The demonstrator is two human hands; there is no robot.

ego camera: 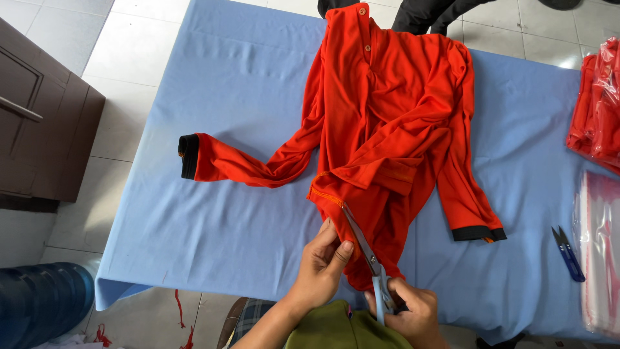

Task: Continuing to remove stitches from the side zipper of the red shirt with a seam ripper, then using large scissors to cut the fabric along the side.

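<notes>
An orange long-sleeved shirt (pixel 387 110) with black cuffs lies crumpled on a blue-covered table (pixel 232 97). My left hand (pixel 323 262) pinches the shirt's near hem. In my right hand (pixel 413 313) I grip grey-handled scissors (pixel 365 249), the blades pointing up along the hem edge. One sleeve stretches left, its black cuff (pixel 188 156) flat on the cloth. The other cuff (pixel 478 232) lies at the right.
Small blue thread snips (pixel 568 253) lie at the right, beside clear plastic bags (pixel 600 252). Bagged orange garments (pixel 597 110) sit at the far right. A dark wooden cabinet (pixel 39 123) stands left, a blue water jug (pixel 42 304) below it. A person's dark legs (pixel 426 13) are beyond the table.
</notes>
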